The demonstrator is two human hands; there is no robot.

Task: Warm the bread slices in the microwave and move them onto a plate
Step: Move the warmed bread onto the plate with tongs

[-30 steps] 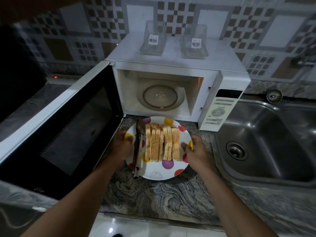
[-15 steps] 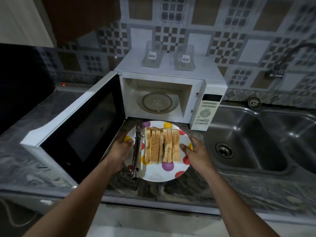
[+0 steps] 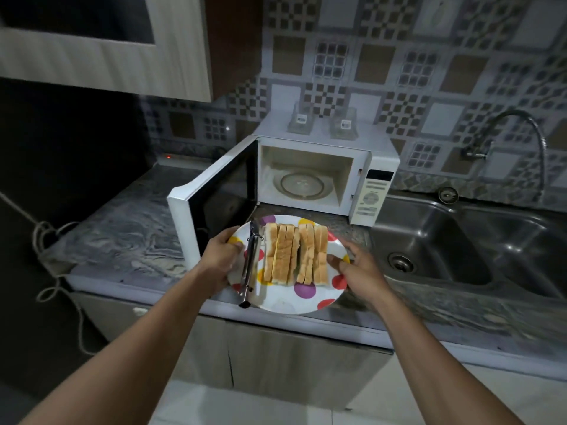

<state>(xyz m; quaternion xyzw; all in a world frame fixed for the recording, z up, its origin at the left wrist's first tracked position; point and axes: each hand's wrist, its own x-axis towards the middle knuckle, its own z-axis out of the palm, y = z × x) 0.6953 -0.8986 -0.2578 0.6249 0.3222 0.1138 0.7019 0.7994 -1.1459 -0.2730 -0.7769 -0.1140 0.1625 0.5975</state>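
Observation:
A white plate with coloured dots carries several bread slices stood on edge in a row, with metal tongs lying along their left side. My left hand grips the plate's left rim. My right hand holds its right rim, thumb on top. The plate is lifted over the counter's front edge. Behind it the white microwave stands with its door swung wide to the left; its glass turntable is bare.
Two clear glass containers sit on top of the microwave. A steel double sink with a curved tap lies to the right. The marbled counter stretches left, with a cable hanging off its end. An upper cabinet overhangs the left.
The view has pulled back and up from the counter. The plate has come up off the counter towards me, still held at both rims.

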